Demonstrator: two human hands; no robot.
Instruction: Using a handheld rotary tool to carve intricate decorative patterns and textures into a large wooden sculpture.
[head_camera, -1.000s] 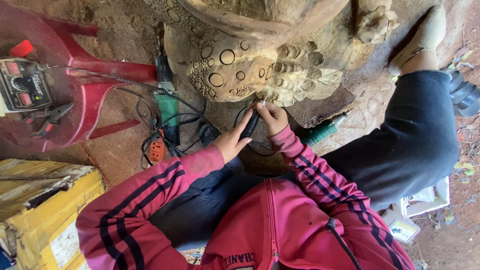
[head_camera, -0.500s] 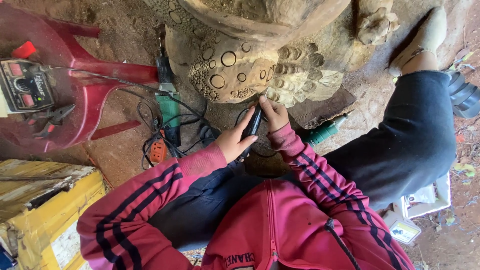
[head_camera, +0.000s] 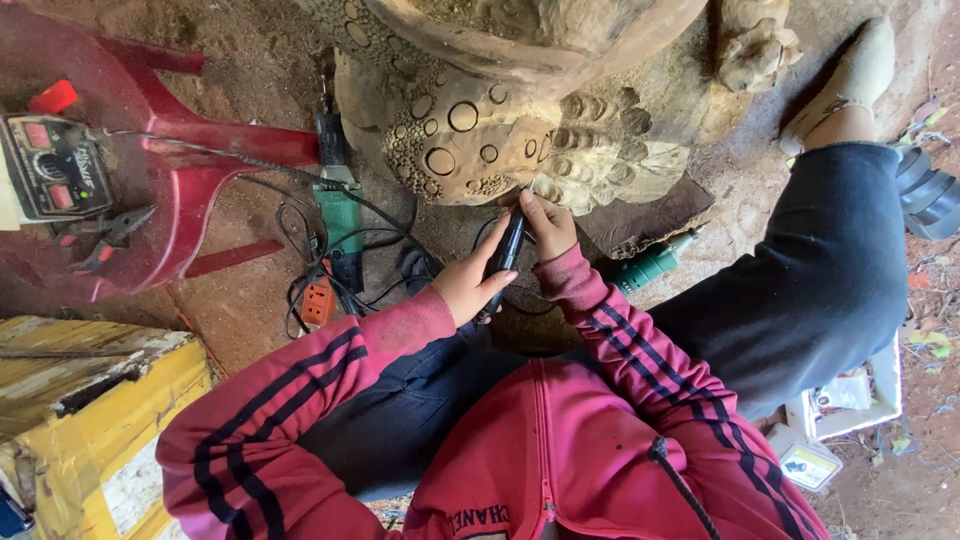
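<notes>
Since the earlier frame, the slim black rotary carving tool (head_camera: 505, 250) is being tilted upright, clamped by both left hand (head_camera: 468, 285) and right hand (head_camera: 547, 222); circles are already being shown cut on the pale carved wooden sculpture (head_camera: 480, 140), lower edge unfinished

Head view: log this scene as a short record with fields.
Left hand: grips the rear of a black hand tool
Right hand: pinches the tool near its tip
Tool tip: at the lower edge of a carved wooden sculpture
Ground left: green power tool, tangled cords, orange plug
Far left: red plastic chair
Bottom left: yellow box
</notes>
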